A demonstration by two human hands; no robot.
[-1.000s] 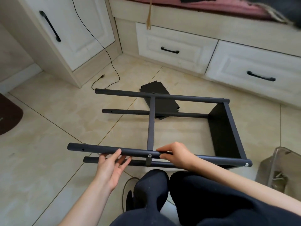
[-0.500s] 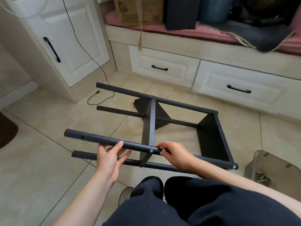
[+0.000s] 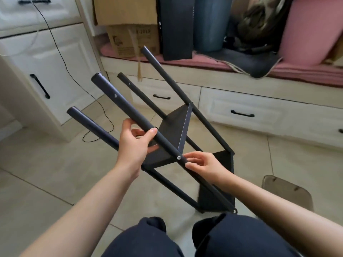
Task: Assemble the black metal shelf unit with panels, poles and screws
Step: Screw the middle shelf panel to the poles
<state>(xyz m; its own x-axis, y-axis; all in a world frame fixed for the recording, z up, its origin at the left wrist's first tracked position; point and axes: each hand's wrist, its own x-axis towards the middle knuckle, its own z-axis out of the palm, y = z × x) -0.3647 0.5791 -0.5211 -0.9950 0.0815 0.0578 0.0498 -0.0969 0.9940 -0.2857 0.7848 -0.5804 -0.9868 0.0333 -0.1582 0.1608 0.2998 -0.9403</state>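
A person seated above a tiled floor [image 3: 42,182] holds a partly built black shelf [image 3: 172,130] tilted at the centre of the frame, its four poles pointing to the upper left. The left hand [image 3: 134,145] has its fingers and thumb clamped around the nearest pole [image 3: 130,110]. The right hand [image 3: 204,164] pinches the same pole just below a silver screw [image 3: 179,157]. White drawers [image 3: 250,112] run behind.

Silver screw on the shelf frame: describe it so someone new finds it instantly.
Start at the black shelf frame tilted up in front of the person. Follow the nearest pole, gripped by the left hand, down to the middle panel's corner. The silver screw sits there by the right hand, the only bright spot on that pole.
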